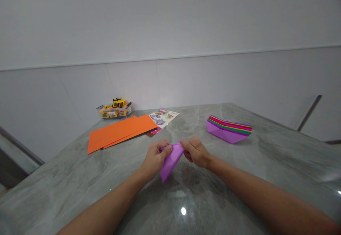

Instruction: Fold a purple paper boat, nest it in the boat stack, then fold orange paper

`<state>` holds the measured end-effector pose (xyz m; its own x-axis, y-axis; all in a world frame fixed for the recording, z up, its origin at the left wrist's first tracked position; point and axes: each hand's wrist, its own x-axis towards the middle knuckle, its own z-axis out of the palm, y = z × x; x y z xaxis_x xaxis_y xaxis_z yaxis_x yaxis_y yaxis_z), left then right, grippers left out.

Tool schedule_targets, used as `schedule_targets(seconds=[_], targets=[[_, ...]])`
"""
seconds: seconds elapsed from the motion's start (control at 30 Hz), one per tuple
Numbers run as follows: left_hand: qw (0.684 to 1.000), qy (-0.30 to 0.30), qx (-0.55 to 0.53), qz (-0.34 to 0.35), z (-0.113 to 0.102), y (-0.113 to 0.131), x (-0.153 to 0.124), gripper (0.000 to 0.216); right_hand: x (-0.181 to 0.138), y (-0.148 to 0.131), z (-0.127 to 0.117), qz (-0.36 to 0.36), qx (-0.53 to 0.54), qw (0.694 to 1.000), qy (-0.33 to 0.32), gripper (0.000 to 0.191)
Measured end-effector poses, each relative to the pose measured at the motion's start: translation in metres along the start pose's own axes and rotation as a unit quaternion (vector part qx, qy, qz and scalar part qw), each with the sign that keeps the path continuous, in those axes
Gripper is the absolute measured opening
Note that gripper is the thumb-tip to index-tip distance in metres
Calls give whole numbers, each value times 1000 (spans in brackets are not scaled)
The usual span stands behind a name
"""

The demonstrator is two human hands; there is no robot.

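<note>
A folded sheet of purple paper (172, 161) is held up between my two hands, above the front middle of the table. My left hand (157, 156) pinches its left side, thumb on top. The fingers of my right hand (195, 151) are closed on its upper right corner and slightly blurred. One pointed end of the paper hangs down toward me. To the right lies a folded paper piece (226, 132), purple below, with pink, yellow and green layered bands along its top.
Orange sheets (119, 132) lie at the left, partly over a printed picture sheet (166, 117). Behind them stands a clear plastic box (114, 112) with yellow toy vehicles. The grey marble-patterned table (66, 178) reaches back to a white wall (181, 82).
</note>
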<state>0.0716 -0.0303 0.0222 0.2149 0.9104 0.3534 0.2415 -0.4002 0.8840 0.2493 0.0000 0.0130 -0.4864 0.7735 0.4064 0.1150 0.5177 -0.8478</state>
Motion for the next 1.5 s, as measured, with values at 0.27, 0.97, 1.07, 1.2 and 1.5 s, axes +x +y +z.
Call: schedule_targets(seconds=[0.27, 0.97, 1.07, 1.2, 1.5], targets=[[1000, 21, -16, -8, 2, -1, -1, 36, -1, 4, 5, 5, -22, 1000, -3, 71], [1000, 23, 1, 8, 3, -3, 2, 38, -2, 3, 10, -11, -92, 995, 37, 71], [1000, 24, 1, 7, 3, -3, 2, 38, -2, 4, 10, -8, -89, 995, 32, 71], [1000, 27, 2, 0, 3, -2, 2, 37, -2, 5, 10, -4, -84, 996, 32, 71], [999, 39, -1, -5, 3, -1, 1, 38, -1, 5, 12, -13, -85, 996, 18, 68]])
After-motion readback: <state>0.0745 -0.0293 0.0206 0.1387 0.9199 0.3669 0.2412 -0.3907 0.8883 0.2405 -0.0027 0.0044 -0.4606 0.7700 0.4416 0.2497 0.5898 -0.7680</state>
